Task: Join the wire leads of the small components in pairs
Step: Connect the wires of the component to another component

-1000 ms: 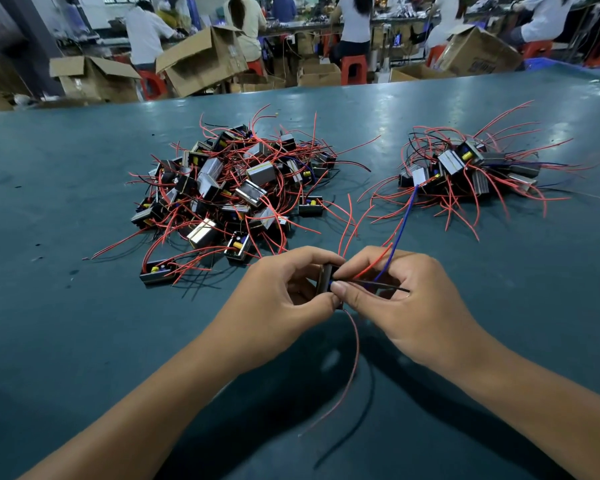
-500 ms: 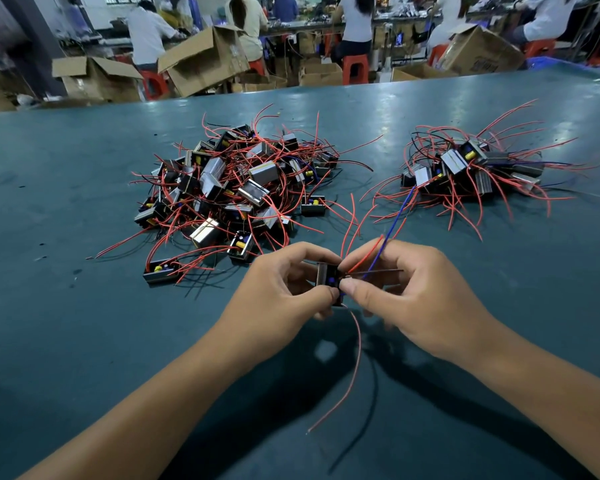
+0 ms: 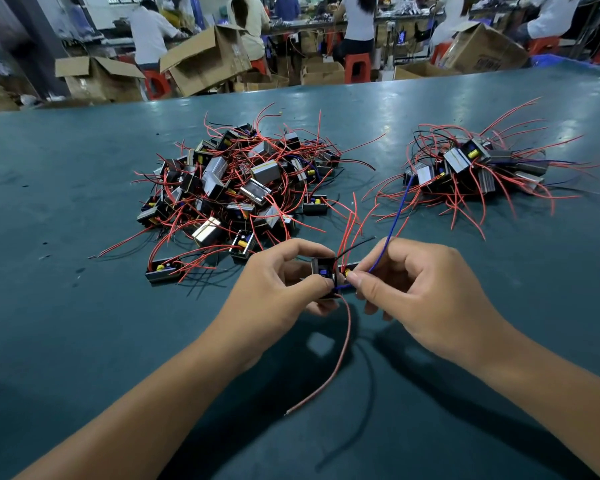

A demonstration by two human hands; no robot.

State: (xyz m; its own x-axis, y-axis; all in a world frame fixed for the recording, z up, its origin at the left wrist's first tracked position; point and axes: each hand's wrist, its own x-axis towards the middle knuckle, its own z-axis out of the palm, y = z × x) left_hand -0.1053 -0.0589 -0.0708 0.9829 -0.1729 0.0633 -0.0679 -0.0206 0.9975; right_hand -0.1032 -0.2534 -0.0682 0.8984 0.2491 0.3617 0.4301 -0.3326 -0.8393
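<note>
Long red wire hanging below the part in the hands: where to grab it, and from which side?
Probably pinch the long red wire just under the small black part, where it leaves the left hand. Come from the right, with the right hand. There it hangs clear of the table; its bare tip trails loose and would likely swing.

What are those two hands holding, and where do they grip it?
The left hand grips a small black component by its body. The right hand pinches the blue wire close to that component.
</note>
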